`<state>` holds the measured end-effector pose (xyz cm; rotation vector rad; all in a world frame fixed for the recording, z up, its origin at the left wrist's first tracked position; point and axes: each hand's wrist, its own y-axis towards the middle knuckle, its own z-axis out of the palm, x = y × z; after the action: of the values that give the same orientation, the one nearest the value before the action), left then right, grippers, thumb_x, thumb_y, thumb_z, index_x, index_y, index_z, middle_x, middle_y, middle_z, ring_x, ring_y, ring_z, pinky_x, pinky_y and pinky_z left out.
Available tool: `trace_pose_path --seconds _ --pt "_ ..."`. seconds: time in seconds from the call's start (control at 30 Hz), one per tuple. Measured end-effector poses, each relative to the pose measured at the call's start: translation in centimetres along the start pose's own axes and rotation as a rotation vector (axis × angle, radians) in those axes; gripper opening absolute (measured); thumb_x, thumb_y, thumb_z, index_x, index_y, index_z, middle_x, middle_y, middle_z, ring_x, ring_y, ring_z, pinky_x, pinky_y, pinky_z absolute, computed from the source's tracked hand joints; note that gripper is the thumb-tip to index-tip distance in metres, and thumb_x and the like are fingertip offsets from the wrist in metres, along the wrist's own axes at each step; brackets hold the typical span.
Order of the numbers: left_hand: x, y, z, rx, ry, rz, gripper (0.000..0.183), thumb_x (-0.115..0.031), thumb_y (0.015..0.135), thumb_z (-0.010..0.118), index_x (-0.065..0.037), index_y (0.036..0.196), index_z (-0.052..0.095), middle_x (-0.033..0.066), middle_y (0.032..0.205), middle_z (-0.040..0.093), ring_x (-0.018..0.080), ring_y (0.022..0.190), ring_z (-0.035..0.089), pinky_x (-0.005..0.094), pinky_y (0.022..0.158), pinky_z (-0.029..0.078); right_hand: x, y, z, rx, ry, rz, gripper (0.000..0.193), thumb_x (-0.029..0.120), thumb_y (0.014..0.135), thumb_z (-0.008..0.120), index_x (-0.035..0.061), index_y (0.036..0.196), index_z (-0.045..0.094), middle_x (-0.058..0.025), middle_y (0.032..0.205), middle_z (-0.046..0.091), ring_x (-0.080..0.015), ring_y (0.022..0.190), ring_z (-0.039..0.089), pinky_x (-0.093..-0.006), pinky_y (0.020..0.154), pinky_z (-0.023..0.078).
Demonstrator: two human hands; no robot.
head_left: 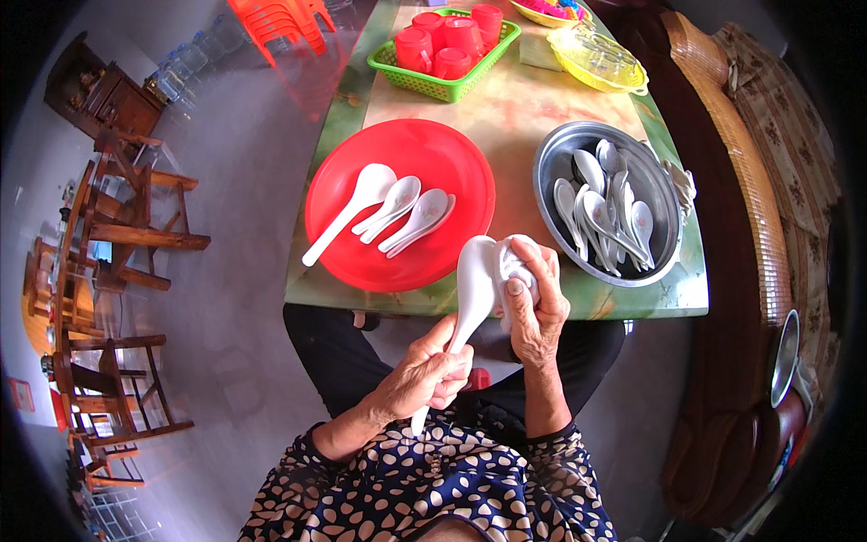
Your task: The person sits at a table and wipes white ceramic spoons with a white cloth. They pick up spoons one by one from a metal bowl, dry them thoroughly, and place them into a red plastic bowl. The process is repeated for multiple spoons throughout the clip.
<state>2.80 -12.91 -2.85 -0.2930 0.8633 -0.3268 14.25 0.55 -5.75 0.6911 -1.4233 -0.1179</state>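
My left hand is closed round the handle of a large white serving spoon, its bowl tipped up in front of the table's near edge. Against the side of that bowl, my right hand grips a bunched white cloth. On the table just beyond, a round red tray carries another large white spoon and several smaller white soup spoons. To the right stands a grey metal basin with several white and metal spoons piled inside.
Farther back on the table are a green basket of red cups and a yellow basket. Wooden chairs stand at the left, orange stools at the far left. A wooden bench runs along the right.
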Motion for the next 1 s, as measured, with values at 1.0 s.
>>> trace_pose_path --seconds 1.0 --pt "1.7 0.5 -0.7 -0.093 0.26 0.15 0.055 -0.008 0.096 0.043 -0.012 0.146 0.021 -0.0052 0.073 0.037 0.0009 0.053 0.033 0.0135 0.044 0.031 0.8 0.1 0.2 0.084 -0.254 -0.08 0.033 0.009 0.079 0.064 0.0055 0.112 0.064 -0.0187 0.11 0.054 -0.0348 0.102 0.051 -0.0405 0.089 0.043"
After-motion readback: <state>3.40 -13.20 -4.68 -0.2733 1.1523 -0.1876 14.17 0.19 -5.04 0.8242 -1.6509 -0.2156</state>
